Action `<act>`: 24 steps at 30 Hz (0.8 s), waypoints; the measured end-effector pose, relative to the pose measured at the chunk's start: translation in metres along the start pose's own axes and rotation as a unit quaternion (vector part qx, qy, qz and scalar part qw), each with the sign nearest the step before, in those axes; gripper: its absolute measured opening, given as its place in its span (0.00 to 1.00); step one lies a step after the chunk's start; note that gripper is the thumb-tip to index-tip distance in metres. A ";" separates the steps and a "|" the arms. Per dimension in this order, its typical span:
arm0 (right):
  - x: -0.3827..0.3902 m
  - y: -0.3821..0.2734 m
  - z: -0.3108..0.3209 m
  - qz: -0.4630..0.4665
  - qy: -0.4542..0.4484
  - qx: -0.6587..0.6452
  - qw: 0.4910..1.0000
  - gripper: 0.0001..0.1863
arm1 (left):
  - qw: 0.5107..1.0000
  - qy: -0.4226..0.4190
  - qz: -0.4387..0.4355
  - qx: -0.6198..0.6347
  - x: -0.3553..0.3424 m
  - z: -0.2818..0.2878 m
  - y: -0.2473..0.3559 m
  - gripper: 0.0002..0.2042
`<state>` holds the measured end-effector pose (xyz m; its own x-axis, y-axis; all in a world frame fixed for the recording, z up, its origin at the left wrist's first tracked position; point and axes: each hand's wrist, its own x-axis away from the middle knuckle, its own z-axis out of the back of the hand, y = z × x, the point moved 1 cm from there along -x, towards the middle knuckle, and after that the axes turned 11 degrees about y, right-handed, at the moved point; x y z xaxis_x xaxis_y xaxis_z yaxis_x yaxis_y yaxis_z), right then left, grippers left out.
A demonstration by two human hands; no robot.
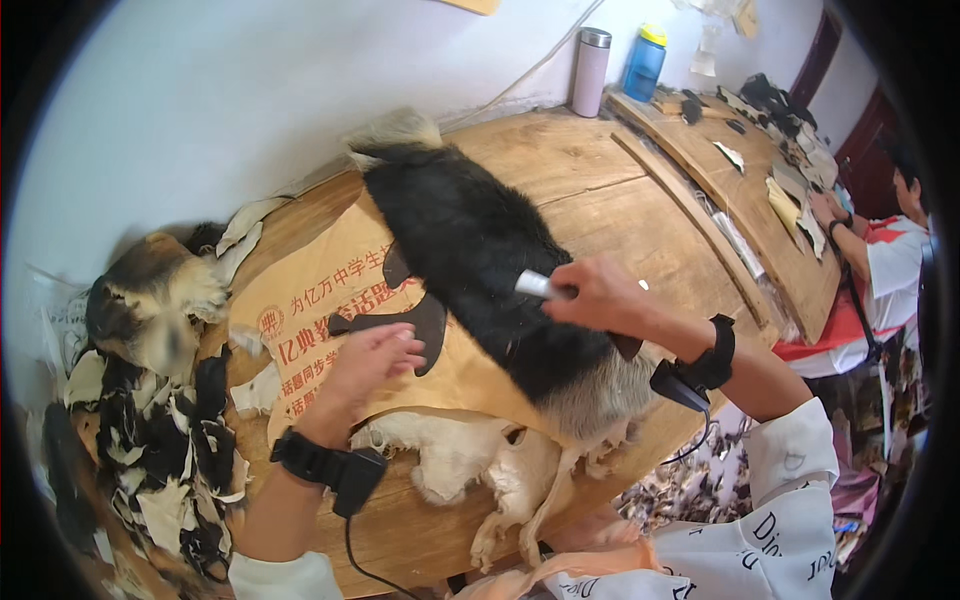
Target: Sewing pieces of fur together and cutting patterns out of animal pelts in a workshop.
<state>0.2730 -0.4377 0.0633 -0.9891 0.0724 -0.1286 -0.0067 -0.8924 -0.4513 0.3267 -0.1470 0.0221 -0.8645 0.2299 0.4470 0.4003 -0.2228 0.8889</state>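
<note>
A long black fur pelt [480,250] with pale grey ends lies slantwise over the table. My right hand [600,292] is closed above its near half, gripping a short white stick-like tool [534,285] whose white end points left. A dark brown tip [627,346] shows below that hand; whether it belongs to the tool I cannot tell. My left hand [375,368] has its fingers extended over a dark curved flat piece [432,335], a template by its look, resting on a brown paper sheet [330,270]. Whether the fingers touch it is unclear. Another dark piece [397,268] lies partly beneath the pelt.
White hide [450,455] hangs toward the near table edge [600,490]. Fur scraps [170,450] pile up at left, near a brown-black pelt [150,300]. A pink flask [591,72] and blue bottle [646,62] stand at the back. A co-worker [895,250] handles pieces at right.
</note>
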 end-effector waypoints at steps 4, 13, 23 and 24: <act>-0.020 0.068 0.011 0.009 0.019 0.043 0.999 0.13 | 0.990 0.001 0.109 0.094 0.009 -0.072 -0.005 0.14; 0.009 0.260 0.026 -0.108 0.170 -0.033 0.979 0.12 | 0.974 0.125 0.147 0.117 -0.007 -0.145 -0.010 0.17; 0.046 0.300 0.066 -0.122 0.170 0.181 0.961 0.14 | 0.899 0.363 -0.095 -0.227 -0.009 -0.180 -0.015 0.27; 0.047 0.299 0.068 -0.133 0.154 0.177 0.963 0.14 | 0.900 0.375 -0.078 -0.205 -0.006 -0.180 -0.013 0.28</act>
<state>0.2144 -0.7314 -0.0173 -0.8548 0.4003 -0.3302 -0.3584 -0.9156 -0.1823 0.2721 -0.3164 -0.0101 -0.9241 -0.3821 -0.0112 0.2432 -0.6103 0.7539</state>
